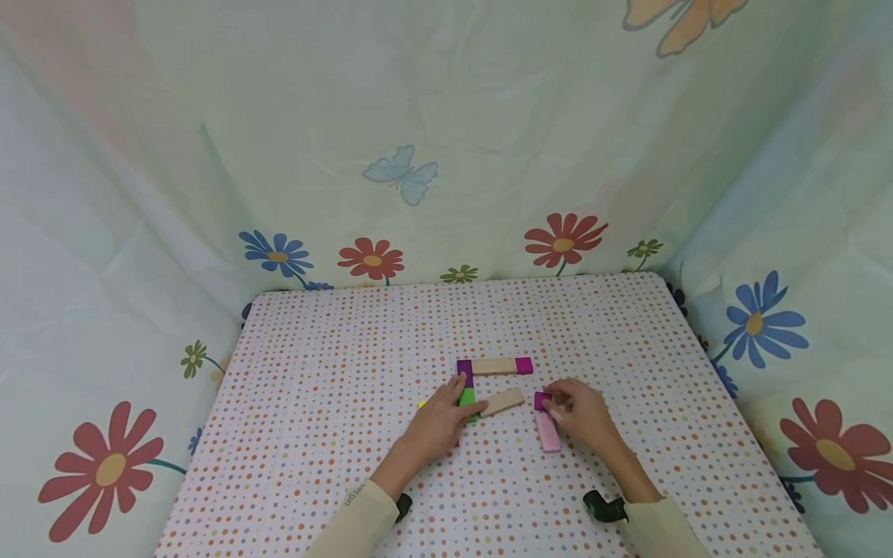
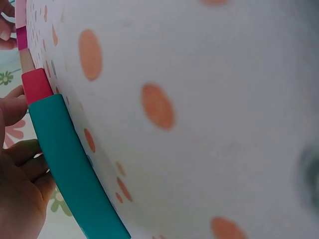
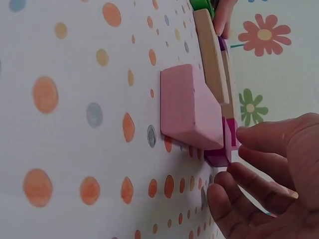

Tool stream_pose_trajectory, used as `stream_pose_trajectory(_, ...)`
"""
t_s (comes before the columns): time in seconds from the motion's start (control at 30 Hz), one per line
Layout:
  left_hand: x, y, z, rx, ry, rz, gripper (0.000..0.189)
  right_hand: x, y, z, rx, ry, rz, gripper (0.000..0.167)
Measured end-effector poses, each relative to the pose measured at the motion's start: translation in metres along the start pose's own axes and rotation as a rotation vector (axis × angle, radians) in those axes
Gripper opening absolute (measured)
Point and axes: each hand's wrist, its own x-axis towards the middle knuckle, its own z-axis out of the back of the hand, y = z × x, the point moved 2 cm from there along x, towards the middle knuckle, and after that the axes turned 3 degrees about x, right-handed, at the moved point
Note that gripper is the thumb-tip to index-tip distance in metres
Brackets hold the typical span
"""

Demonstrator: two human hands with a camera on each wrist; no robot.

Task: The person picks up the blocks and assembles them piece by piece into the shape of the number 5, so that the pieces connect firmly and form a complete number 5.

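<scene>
In the head view, my left hand rests over a row of blocks, its fingers extended. Its index fingertip touches the purple block, and its thumb lies across the green block. The left wrist view shows a teal block and a red block close by those fingers. My right hand pinches a small magenta block between thumb and fingers, at the far end of a pink block. From the right wrist, the pink block partly hides the magenta one.
A plain wooden block slants between the hands. Behind it, another wooden block joins the purple block to a second magenta block. A yellow bit peeks out left of my left hand. Dotted cloth covers the table; flowered curtains surround it.
</scene>
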Motion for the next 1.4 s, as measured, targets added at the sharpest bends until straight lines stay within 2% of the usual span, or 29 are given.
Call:
stream_pose_trajectory(0.37, -0.001, 0.000, -0.001, -0.018, -0.007, -0.007, 0.046, -0.004, -0.001, -0.002, -0.018, 0.016, -0.011, 0.020)
stream_pose_trajectory(0.57, -0.001, 0.000, 0.000, -0.013, -0.006, -0.005, 0.046, -0.002, 0.000, -0.004, -0.022, 0.010, 0.013, 0.018)
stream_pose_trajectory(0.77, -0.001, 0.000, 0.000, -0.021, 0.002, 0.007, 0.045, 0.001, 0.001, -0.006, -0.002, 0.021, 0.005, 0.019)
stream_pose_trajectory(1.4, 0.000, 0.000, 0.000, -0.049, 0.002, 0.011, 0.044, 0.014, 0.008, -0.013, -0.034, 0.044, -0.011, 0.021)
